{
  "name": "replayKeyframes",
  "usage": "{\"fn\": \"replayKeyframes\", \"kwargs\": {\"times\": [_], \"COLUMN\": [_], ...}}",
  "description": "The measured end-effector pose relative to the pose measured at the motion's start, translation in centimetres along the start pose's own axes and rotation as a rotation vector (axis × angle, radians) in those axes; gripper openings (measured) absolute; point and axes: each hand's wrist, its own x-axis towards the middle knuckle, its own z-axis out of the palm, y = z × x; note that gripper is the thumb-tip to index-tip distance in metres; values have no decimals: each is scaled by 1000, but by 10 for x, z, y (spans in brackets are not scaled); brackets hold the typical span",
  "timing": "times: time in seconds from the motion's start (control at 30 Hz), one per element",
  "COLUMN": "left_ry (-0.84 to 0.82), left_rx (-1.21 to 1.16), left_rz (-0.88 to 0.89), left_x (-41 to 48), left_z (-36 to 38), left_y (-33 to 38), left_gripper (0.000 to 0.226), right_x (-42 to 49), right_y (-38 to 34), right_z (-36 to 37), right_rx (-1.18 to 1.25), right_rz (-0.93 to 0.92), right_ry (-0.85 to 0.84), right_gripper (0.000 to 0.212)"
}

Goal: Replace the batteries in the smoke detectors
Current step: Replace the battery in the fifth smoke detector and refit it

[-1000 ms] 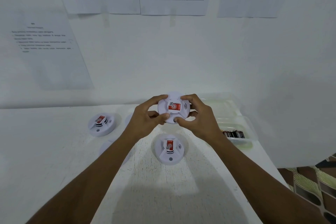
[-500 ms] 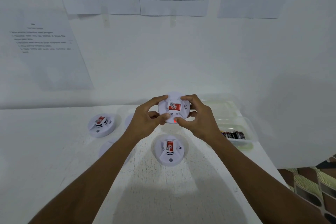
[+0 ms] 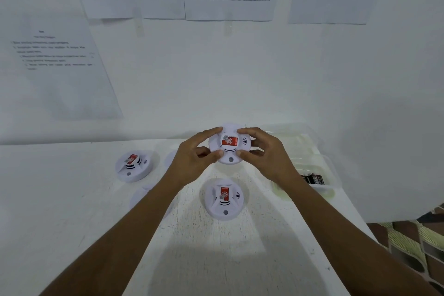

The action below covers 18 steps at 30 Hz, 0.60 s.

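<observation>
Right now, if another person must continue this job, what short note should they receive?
Left hand and right hand: both grip the rim of one smoke detector, held above the table.
Two more detectors rest face up: one near, one to the left.
Batteries lie in a clear tray on the right.
Done: cannot tell which detectors already have new batteries.
Left: check each, then finish the held one.

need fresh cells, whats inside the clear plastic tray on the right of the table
The clear plastic tray shows a small cluster of dark cylindrical batteries lying near its front. The right hand and forearm cover its near-left part, so anything there is hidden.
</observation>
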Motion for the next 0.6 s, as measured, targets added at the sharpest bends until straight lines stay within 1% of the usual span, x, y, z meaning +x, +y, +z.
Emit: {"fn": "replayKeyframes", "kwargs": {"times": [0.17,0.6], "left_ry": [9,22], "left_rx": [7,23], "left_rz": [14,21], "left_x": [0,0], "left_z": [1,2], "left_y": [-2,2], "left_gripper": [49,49], "right_x": [0,0], "right_y": [3,4], "right_z": [1,2], "right_rx": [38,2], "right_rz": [17,8], "right_ry": [1,14], "right_gripper": [40,40]}}
